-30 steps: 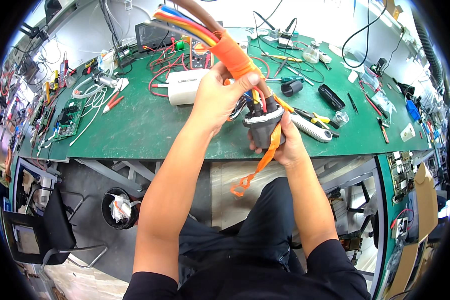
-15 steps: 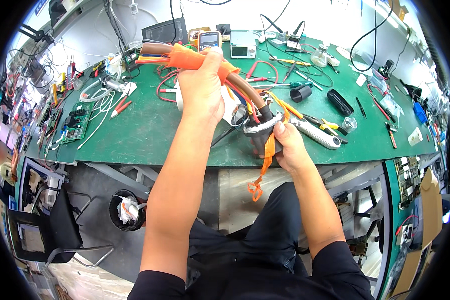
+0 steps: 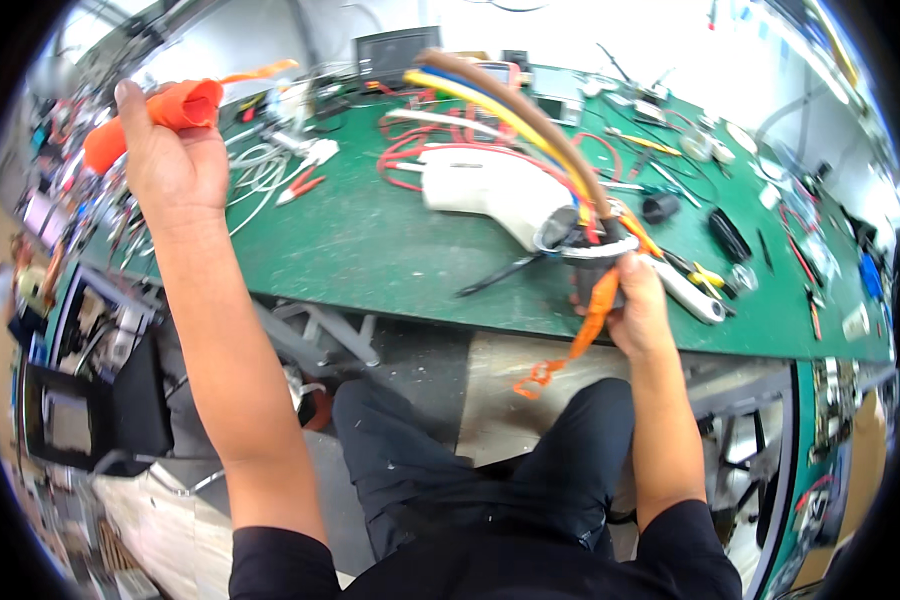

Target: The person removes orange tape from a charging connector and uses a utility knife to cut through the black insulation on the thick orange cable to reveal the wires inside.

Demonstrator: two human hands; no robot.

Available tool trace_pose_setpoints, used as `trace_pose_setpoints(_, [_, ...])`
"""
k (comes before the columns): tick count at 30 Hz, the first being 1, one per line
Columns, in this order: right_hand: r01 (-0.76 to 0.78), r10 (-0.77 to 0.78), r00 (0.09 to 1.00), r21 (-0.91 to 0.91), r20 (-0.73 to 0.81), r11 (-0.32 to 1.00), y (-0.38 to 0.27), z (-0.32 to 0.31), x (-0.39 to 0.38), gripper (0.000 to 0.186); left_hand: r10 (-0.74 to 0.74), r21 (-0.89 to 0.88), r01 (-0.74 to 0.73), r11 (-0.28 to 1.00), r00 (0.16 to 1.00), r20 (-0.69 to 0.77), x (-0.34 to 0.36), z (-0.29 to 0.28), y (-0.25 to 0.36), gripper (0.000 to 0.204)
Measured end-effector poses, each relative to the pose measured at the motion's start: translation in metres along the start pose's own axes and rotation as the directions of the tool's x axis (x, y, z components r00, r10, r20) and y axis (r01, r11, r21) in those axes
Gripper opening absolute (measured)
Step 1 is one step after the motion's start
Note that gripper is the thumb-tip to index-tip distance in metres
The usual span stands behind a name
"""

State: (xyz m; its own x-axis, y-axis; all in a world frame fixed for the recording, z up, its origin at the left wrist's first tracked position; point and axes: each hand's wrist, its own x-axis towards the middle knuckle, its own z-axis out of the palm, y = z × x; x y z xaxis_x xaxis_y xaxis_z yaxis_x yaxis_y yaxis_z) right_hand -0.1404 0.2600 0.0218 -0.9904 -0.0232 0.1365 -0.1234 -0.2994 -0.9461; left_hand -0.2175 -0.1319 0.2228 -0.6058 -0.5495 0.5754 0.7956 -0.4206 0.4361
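My left hand is raised at the upper left, its fingers closed round an orange tubular cable sheath with a thin torn strip trailing off it. At the table's front edge my right hand grips a black round connector with a pale ring at its top. A thick brown wire and thinner yellow, blue and red wires rise from the connector and bend left. An orange strip hangs down past my right thumb. Beside the connector is a white curved housing, partly behind the wires.
The green table bears red-handled pliers, coiled white cable and red test leads. Right of my hand lie a white-handled tool and a black cylindrical part. A monitor stands at the back.
My left hand has pulled the orange sheath off the wires and carried it to the upper left. The bared wires now stand free; my right hand still grips the connector. The view has shifted.
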Motion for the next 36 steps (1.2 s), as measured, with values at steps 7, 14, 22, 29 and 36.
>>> trace_pose_setpoints(7, [0.036,-0.037,0.999,-0.058,-0.019,0.998,0.0,0.001,-0.011,0.062,-0.224,0.308,0.228,0.923,0.973,-0.051,0.006,-0.17,0.082,0.016])
trace_pose_setpoints(14, [0.043,-0.045,0.999,-0.151,-0.01,0.988,0.006,-0.003,-0.002,0.071,-0.027,0.742,0.37,0.559,0.903,-0.43,-0.026,-0.36,0.105,0.012])
trace_pose_setpoints(22, [0.035,-0.045,0.997,-0.141,-0.07,0.989,0.002,-0.021,-0.007,0.072,-0.313,0.372,0.889,0.267,0.445,-0.839,-0.13,-0.502,0.039,0.038])
trace_pose_setpoints(29, [-0.022,-0.006,0.982,-0.14,-0.189,0.99,0.004,-0.03,-0.012,0.077,-0.244,0.169,0.936,0.309,0.25,-0.937,-0.181,-0.571,0.002,0.047])
trace_pose_setpoints(36, [0.058,-0.07,0.996,-0.199,-0.055,0.978,0.0,0.004,0.002,0.063,-0.452,0.574,0.735,0.362,0.677,-0.581,-0.153,-0.387,-0.007,0.042])
